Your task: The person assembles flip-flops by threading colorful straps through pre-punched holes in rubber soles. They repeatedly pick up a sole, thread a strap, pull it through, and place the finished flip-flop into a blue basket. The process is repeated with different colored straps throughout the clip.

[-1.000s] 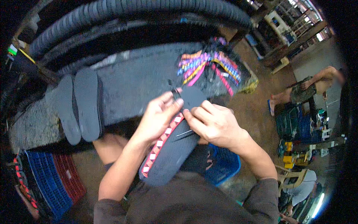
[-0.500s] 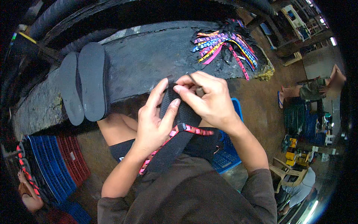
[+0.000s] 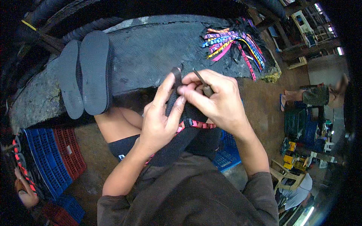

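Head view: the left hand (image 3: 160,122) has its grip clenched around a black sandal sole (image 3: 180,130) that stands tilted above the lap, just in front of the dark bench (image 3: 151,52). The right hand (image 3: 217,100) pinches a thin dark tool (image 3: 203,83) at the sole's top end. A red patterned strap (image 3: 198,124) crosses the sole. Two black soles (image 3: 85,73) lie on the bench's left part; coloured straps (image 3: 233,43) lie on its right end. Blue and red crates (image 3: 51,156) sit left of the lap.
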Demonstrator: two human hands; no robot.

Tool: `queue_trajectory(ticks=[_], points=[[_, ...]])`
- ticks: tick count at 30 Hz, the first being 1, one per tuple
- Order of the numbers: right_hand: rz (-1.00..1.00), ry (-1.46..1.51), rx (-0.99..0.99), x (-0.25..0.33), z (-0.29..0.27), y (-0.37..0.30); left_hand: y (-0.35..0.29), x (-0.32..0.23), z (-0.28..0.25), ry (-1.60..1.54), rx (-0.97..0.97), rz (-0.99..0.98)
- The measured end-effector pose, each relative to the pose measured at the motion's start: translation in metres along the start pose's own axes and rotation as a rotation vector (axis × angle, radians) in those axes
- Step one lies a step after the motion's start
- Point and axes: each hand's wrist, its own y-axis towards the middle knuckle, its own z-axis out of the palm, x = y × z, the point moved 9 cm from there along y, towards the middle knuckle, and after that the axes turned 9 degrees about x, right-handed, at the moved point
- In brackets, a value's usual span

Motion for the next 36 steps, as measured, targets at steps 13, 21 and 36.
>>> queue_trajectory(ticks=[13,21,36], points=[[0.053,0.195,0.164,-0.007,0.004,0.017,0.000,-0.001,-0.004,-0.062,0.027,0.065],[0.084,0.286,0.222,-0.019,0.009,0.021,-0.001,0.007,0.002,-0.037,0.150,0.046],[-0.014,0.026,-0.182,0.020,0.006,-0.041,0.000,0.012,-0.005,-0.927,0.050,-0.223]])
